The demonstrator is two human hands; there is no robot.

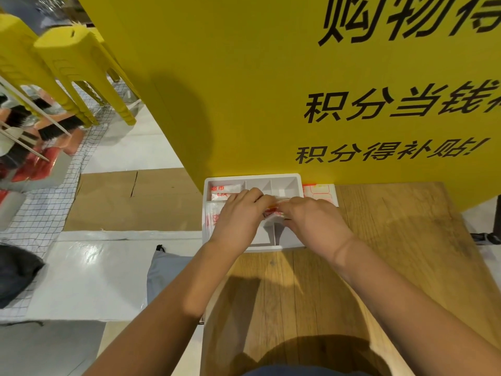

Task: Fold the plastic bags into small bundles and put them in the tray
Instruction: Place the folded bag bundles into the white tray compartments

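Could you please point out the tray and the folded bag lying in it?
tray [284, 187]: head view, bare far-right compartment.
folded bag [225, 191]: head view, its printed top, in the far-left compartment.

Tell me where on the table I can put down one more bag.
The table is bare between the tray and its near edge, and right of the flat bags. Crowded: the tray, where the left hand and right hand hold a bundle.

Yellow sign board backs a wooden table; yellow stools stand left.
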